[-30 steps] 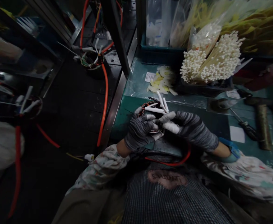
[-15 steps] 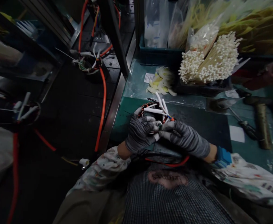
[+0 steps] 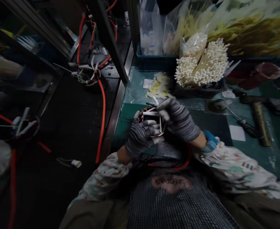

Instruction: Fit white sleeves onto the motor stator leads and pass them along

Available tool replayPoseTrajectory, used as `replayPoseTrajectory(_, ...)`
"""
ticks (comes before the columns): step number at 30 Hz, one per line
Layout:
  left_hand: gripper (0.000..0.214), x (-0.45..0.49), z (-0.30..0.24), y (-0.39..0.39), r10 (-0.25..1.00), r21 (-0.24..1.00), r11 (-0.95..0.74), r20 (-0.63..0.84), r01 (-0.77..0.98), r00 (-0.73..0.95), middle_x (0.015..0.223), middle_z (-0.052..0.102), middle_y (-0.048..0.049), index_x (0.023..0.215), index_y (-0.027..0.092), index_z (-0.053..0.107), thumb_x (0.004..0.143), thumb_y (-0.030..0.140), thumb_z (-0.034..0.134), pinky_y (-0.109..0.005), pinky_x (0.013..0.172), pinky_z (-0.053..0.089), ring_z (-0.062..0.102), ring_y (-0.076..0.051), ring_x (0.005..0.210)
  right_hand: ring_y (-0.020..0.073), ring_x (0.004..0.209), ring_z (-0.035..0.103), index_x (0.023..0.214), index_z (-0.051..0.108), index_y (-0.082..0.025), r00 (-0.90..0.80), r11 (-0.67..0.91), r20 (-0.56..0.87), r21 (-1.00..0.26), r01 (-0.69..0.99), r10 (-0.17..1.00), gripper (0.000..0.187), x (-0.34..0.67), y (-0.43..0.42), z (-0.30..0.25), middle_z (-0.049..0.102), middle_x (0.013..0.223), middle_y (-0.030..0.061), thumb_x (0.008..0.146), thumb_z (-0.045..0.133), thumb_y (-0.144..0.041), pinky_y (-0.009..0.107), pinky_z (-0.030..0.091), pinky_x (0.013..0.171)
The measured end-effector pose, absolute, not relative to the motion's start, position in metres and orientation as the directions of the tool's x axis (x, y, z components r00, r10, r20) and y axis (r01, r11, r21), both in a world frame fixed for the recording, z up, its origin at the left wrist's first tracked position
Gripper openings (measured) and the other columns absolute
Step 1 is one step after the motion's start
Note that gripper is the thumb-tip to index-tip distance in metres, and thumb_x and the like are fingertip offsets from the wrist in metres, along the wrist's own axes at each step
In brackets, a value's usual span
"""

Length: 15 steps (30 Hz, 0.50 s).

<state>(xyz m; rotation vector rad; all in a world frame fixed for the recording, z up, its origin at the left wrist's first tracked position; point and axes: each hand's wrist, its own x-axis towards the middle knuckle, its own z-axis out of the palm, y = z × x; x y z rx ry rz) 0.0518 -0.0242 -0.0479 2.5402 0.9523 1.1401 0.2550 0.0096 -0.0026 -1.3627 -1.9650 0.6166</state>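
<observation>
A motor stator (image 3: 142, 119), a ring with copper-coloured windings, rests in front of me near the table's edge. White sleeves (image 3: 150, 113) and thin leads stick out across its opening. My left hand (image 3: 142, 135), in a striped grey glove, is wrapped round the stator's near left side. At its right rim is my right hand (image 3: 178, 119), gloved alike, with thumb and fingers pinched together beside the sleeves. What lies between those fingertips is hidden. A red cable (image 3: 169, 168) curves below both hands, over my checked apron.
Behind the stator lie pale yellow slips (image 3: 159, 86) and a bundle of white-tipped thin sticks (image 3: 203, 68). To the right are a screwdriver (image 3: 248, 128) and a power tool (image 3: 261, 122). Leftward, another wired stator (image 3: 89, 78) stands on the dark line beyond a metal rail (image 3: 116, 117).
My right hand has risen from the stator's near side to its upper right, over the white sleeves. My left hand keeps its hold. The whole view has shifted slightly.
</observation>
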Motion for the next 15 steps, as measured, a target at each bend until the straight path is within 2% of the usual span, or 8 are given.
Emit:
replayPoseTrajectory(2,0.012,0.039,-0.046,-0.021,0.606,0.315,-0.791,0.524,0.524,0.599,0.118,0.081,0.0022,0.106,0.033,0.079,0.098,0.041,0.078,-0.066,0.131,0.034,0.073,-0.025,0.120,0.0300,0.109,0.068,0.121,0.066,-0.024,-0.126,0.338,0.333,-0.718,0.608,0.934,0.026,0.266,0.006,-0.008,0.070,0.116,0.0129,0.102,0.055,-0.038,0.051,0.057,0.103)
replayPoseTrajectory(3,0.015,0.031,-0.044,-0.020,0.606,0.258,-0.789,0.480,0.558,0.634,0.121,0.080,0.0005,0.111,0.034,0.080,0.098,0.041,0.079,-0.061,0.125,0.043,0.071,-0.026,0.122,0.0315,0.113,0.067,0.128,0.063,-0.022,-0.122,0.332,0.328,-0.722,0.607,0.937,0.035,0.271,0.002,-0.012,0.069,0.122,0.0146,0.100,0.061,-0.042,0.053,0.057,0.104)
replayPoseTrajectory(5,0.021,0.019,-0.039,-0.019,0.616,0.173,-0.777,0.407,0.605,0.674,0.119,0.078,-0.0020,0.120,0.034,0.079,0.099,0.034,0.077,-0.044,0.107,0.059,0.071,-0.023,0.114,0.0346,0.119,0.067,0.141,0.057,-0.017,-0.202,0.305,0.229,-0.740,0.599,0.952,0.057,0.277,-0.003,-0.022,0.067,0.132,0.0189,0.095,0.068,-0.048,0.055,0.056,0.106)
replayPoseTrajectory(6,0.025,0.014,-0.035,-0.018,0.615,0.155,-0.779,0.378,0.607,0.693,0.116,0.078,-0.0019,0.125,0.034,0.077,0.101,0.027,0.074,-0.037,0.098,0.061,0.071,-0.021,0.110,0.0355,0.121,0.066,0.145,0.056,-0.016,-0.255,0.301,0.180,-0.747,0.593,0.950,0.061,0.279,-0.003,-0.027,0.067,0.134,0.0205,0.094,0.069,-0.048,0.056,0.056,0.107)
replayPoseTrajectory(8,0.032,0.009,-0.023,-0.019,0.561,0.120,-0.821,0.353,0.558,0.749,0.112,0.079,-0.0010,0.129,0.031,0.075,0.103,0.015,0.065,-0.030,0.088,0.061,0.070,-0.018,0.103,0.0360,0.120,0.067,0.146,0.058,-0.014,-0.356,0.338,0.143,-0.741,0.580,0.924,0.061,0.281,0.007,-0.031,0.068,0.134,0.0215,0.095,0.068,-0.045,0.057,0.055,0.108)
replayPoseTrajectory(10,0.031,0.008,-0.010,-0.019,0.492,0.038,-0.860,0.323,0.508,0.808,0.112,0.080,-0.0018,0.126,0.027,0.074,0.105,0.011,0.058,-0.031,0.086,0.059,0.070,-0.019,0.103,0.0351,0.118,0.067,0.141,0.064,-0.015,-0.490,0.422,0.140,-0.736,0.530,0.861,0.054,0.283,0.027,-0.029,0.070,0.131,0.0197,0.095,0.068,-0.043,0.057,0.055,0.107)
replayPoseTrajectory(12,0.027,0.013,0.001,-0.021,0.472,-0.057,-0.859,0.296,0.508,0.831,0.112,0.080,-0.0049,0.120,0.022,0.075,0.105,0.011,0.055,-0.033,0.081,0.058,0.071,-0.022,0.102,0.0314,0.111,0.070,0.134,0.070,-0.018,-0.637,0.486,0.127,-0.761,0.429,0.761,0.048,0.286,0.054,-0.022,0.074,0.125,0.0151,0.093,0.072,-0.043,0.053,0.058,0.102)
replayPoseTrajectory(15,0.026,0.022,0.005,-0.025,0.484,-0.148,-0.825,0.312,0.545,0.817,0.111,0.081,-0.0061,0.117,0.020,0.074,0.103,0.010,0.055,-0.037,0.077,0.054,0.071,-0.025,0.100,0.0251,0.103,0.074,0.132,0.072,-0.021,-0.771,0.461,0.092,-0.843,0.276,0.630,0.046,0.287,0.083,-0.016,0.079,0.121,0.0084,0.090,0.077,-0.040,0.042,0.062,0.094)
